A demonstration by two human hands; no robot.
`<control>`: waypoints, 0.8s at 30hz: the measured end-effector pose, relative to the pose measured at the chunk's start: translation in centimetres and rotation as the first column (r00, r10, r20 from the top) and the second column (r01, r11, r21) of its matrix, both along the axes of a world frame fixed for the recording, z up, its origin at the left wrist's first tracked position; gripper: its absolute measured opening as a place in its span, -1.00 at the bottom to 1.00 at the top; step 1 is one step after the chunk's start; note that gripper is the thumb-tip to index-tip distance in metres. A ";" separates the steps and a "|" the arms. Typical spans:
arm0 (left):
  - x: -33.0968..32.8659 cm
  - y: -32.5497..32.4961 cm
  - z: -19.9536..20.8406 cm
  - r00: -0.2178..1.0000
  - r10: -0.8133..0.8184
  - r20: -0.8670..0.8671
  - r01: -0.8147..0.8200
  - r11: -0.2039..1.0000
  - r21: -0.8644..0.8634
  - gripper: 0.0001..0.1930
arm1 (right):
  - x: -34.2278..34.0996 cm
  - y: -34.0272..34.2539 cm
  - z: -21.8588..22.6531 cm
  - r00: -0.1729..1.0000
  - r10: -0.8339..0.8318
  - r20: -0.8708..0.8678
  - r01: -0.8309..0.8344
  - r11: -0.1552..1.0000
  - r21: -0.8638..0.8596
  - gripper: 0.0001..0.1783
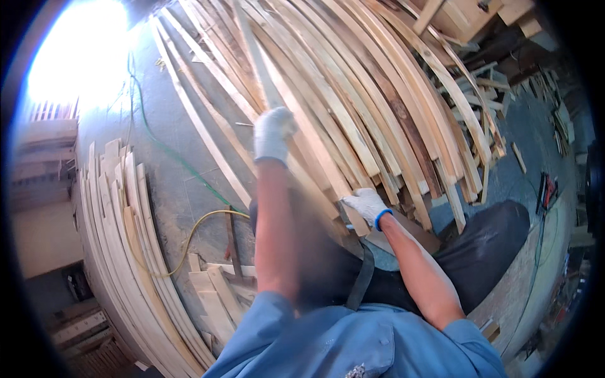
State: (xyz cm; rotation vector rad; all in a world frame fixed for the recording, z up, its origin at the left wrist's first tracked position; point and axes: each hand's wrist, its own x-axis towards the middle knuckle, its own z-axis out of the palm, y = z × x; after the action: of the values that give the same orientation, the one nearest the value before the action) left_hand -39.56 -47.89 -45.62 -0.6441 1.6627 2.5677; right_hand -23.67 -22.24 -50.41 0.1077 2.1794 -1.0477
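Two white-gloved hands work one long pale wooden slat (261, 69): left hand (272, 133) clenched around it, right hand (365, 205) closed at its lower end; the big slat pile (378, 94) looks mostly unsorted.

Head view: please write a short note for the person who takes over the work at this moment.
Left hand: gloved, closed around a long wooden strip, raised over the big pile of strips.
Right hand: gloved, resting on the near ends of the pile, by the lap.
A second stack of strips lies on the floor at the left, near a yellow hose.
Done: one strip is picked out. Left: the big pile remains.
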 end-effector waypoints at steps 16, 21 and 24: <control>-1.2 7.6 2.1 0.992 -0.121 0.030 0.124 0.974 -0.191 -0.79 | 2.7 5.5 15.1 0.875 -0.226 -0.428 0.274 0.960 0.052 -0.58; 0.1 9.2 2.0 0.889 -0.428 0.162 0.451 0.756 -0.474 -0.59 | 2.1 5.3 14.3 0.844 -0.269 -0.464 0.359 0.926 0.116 -0.54; 0.4 9.6 0.9 0.880 -0.459 0.126 0.444 0.696 -0.564 -0.48 | 2.0 4.8 14.4 0.817 -0.260 -0.514 0.387 0.909 0.155 -0.54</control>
State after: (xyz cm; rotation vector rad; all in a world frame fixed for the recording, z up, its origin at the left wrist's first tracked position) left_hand -39.15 -38.32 -44.70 -0.1494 2.2812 1.7215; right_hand -21.64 -17.46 -35.98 0.3882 2.8285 -1.0557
